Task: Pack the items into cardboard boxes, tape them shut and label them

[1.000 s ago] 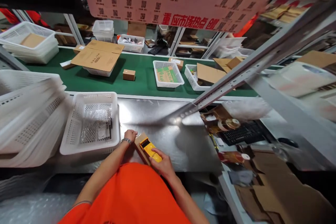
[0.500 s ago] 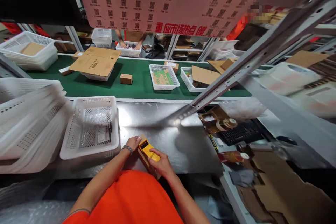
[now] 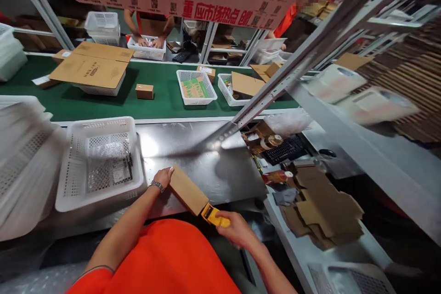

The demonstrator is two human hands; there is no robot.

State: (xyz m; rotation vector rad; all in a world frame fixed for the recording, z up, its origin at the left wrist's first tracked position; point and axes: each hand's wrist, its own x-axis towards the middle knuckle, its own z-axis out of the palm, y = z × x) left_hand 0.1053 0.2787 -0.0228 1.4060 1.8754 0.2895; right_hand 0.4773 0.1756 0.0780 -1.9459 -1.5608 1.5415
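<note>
A long brown cardboard box [image 3: 189, 191] lies slanted at the front edge of the metal table, its near end jutting past the edge. My left hand [image 3: 163, 178], with a metal watch on the wrist, grips the box's far left end. My right hand [image 3: 234, 227] is closed around a yellow tape dispenser [image 3: 216, 217]. The dispenser's head is against the box's near right end. Some fingers of each hand are hidden.
Left of the box stands a white basket [image 3: 99, 163] holding bubble wrap, beside stacked baskets [image 3: 20, 165]. Behind runs a green conveyor [image 3: 165, 87] carrying boxes and baskets. A metal post [image 3: 275, 80] slants at right, near a keyboard [image 3: 284, 149] and flattened cardboard [image 3: 324, 206]. A co-worker's hands [image 3: 150, 42] are in a basket opposite.
The tape dispenser in my right hand has moved along the box from its far end to its near right end. My left hand stays at the far end. The view has shifted right.
</note>
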